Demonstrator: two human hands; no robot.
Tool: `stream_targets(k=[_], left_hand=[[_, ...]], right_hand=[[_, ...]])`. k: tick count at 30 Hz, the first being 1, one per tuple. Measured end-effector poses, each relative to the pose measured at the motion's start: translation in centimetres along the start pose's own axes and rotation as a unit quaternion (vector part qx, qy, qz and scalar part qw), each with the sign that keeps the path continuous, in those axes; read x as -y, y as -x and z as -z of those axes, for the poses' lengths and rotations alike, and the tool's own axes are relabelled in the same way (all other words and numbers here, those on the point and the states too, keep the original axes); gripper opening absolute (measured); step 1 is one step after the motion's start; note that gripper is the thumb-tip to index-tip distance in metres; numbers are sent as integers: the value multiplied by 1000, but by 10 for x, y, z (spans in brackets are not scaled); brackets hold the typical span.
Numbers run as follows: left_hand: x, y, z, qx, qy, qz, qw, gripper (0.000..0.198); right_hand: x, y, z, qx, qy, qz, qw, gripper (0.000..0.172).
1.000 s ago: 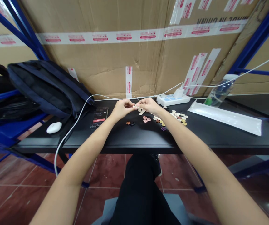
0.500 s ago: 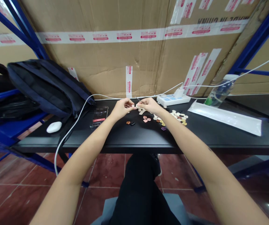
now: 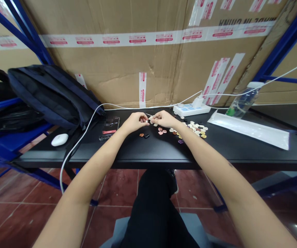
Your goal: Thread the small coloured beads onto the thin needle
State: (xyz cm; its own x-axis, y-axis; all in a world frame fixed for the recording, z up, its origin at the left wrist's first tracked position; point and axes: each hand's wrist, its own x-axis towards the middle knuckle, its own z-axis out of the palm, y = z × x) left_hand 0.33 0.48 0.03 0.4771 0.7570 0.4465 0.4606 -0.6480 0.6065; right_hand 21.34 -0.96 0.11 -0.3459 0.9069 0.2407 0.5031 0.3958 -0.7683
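My left hand [image 3: 135, 122] is closed in a pinch around a small white button-like piece [image 3: 146, 121]. Facing it, my right hand [image 3: 164, 119] has its fingertips pressed together on a thin, needle-like strip [image 3: 149, 115] that points left towards the other hand. Pale pieces [image 3: 151, 119] lie at the right fingertips; whether any is held there I cannot tell. Just in front are pink pieces [image 3: 161, 131], and below the left hand are a brown piece [image 3: 141, 135] and a black piece [image 3: 146, 136]. Several cream pieces [image 3: 196, 128] lie beyond my right forearm.
On the black table [image 3: 148, 151] are a phone [image 3: 109, 129], a white rounded case [image 3: 60, 140], a power strip [image 3: 191, 109], a white plastic packet [image 3: 249, 131] and a bottle [image 3: 244, 100]. A backpack [image 3: 52, 93] leans at left. A white cable [image 3: 86, 129] crosses the table; cardboard [image 3: 107, 69] stands behind.
Both hands have dropped slightly towards the table. The thin strip in my right hand now lies flatter and reaches further left. Loose pieces elsewhere look unmoved.
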Motion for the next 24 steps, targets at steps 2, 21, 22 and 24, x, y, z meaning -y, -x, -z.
stream_targets(k=[2, 21, 22, 24], left_hand=[[2, 0, 1, 13, -11, 1, 1000, 17], [10, -1, 9, -71, -90, 30, 993, 20], [11, -2, 9, -76, -86, 34, 993, 20], [11, -2, 9, -85, -79, 43, 992, 16]], right_hand=[[-2, 0, -1, 18, 11, -16, 1000, 17], [5, 4, 2, 72, 97, -52, 991, 13], [5, 4, 2, 69, 110, -49, 990, 13], [3, 2, 1, 52, 152, -38, 986, 14]])
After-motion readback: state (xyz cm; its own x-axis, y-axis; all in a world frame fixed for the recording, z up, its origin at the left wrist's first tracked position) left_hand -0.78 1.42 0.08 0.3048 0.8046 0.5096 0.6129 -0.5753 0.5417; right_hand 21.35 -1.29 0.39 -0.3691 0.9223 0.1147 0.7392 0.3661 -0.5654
